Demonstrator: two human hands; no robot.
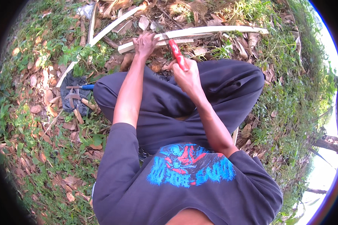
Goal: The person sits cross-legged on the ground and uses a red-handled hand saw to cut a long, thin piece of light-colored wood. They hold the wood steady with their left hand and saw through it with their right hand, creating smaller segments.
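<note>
Bamboo strips (199, 33), pale and split lengthwise, lie across the ground just past your knees, and that is where both of your hands are at work.

Nearest to you, your dark shirt with its blue and red print fills the lower part of the view, and your crossed legs in dark trousers (214, 90) sit above it. Your right hand (187, 75) is raised over your right knee, fingers wrapped shut around the red handle of a knife (177, 54). The handle slants up and away from you toward the strips; the blade end is too small to make out clearly where it meets the wood. Your left hand (144, 43) reaches further out, arm straight, and presses down on the near end of the strips, fingers curled over them in a loose grip.

To your left, on the leaf litter, a dark cloth (73, 98) lies spread with a few tools on it, among them a blue-handled one (87, 87) and some with wooden handles. Beyond your left hand, another long pale strip (109, 28) slants off across dry leaves and grass toward the far left.
</note>
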